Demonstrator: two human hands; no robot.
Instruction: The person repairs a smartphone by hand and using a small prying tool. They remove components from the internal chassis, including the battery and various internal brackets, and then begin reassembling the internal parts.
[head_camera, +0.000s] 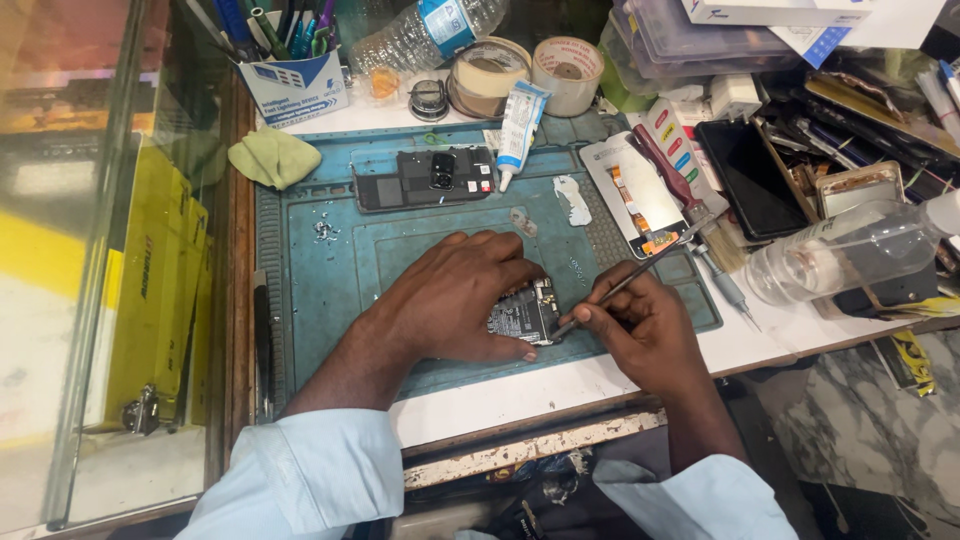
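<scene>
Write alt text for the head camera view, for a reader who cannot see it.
A person's left hand holds a small circuit board flat on a blue work mat while the right hand touches a thin metal tool to its edge. An opened phone, a glue tube, tape rolls and cluttered parts lie beyond.

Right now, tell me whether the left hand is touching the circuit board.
Touching. The head view shows the left hand pressing its fingers over the circuit board on the blue mat.
</scene>
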